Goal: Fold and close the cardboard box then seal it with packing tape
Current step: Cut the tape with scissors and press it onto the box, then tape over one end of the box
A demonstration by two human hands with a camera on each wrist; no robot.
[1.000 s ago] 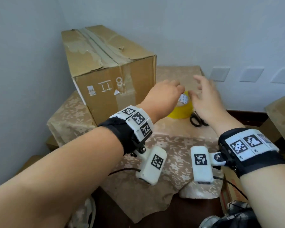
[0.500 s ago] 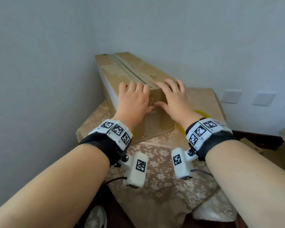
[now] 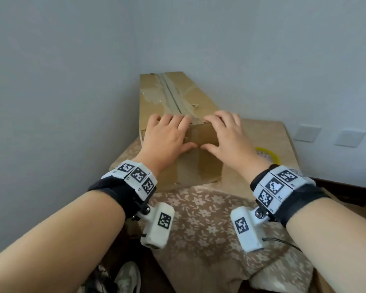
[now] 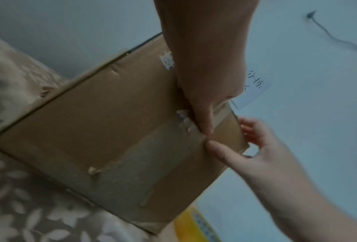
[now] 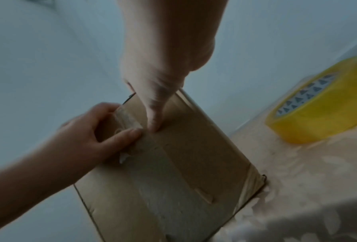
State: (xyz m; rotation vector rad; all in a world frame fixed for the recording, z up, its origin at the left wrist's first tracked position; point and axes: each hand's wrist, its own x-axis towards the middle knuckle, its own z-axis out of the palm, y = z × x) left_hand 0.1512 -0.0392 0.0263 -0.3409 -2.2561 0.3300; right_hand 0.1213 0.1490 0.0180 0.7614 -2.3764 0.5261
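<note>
Left hand [image 3: 166,136]: draped over near top edge of cardboard box [image 3: 178,96], left of centre seam; fingers curled onto top panel, thumb down on front face — gripping the box edge. Same hand from right wrist camera [image 5: 86,131]: thumb tip pressed on old clear tape at front panel.

Cardboard box: closed, flaps down, standing on table [image 3: 268,136] against wall corner, long axis running away from viewer. Worn tape strip [image 3: 171,92] along top seam, torn patches of liner either side. Further old tape down front face [image 4: 144,163].

Right hand [image 3: 226,138]: mirror of left, right of seam; fingers hooked over top edge, thumb on front face, thumb tips of both hands nearly touching. Holding box edge. Seen from left wrist camera [image 4: 256,147] likewise.

Yellow packing tape roll [image 3: 266,154]: flat on floral tablecloth [image 3: 201,212], right of box, partly hidden behind right wrist; clear in right wrist camera [image 5: 318,101]. Apart from both hands.

Wall plates [image 3: 328,134] at far right.
</note>
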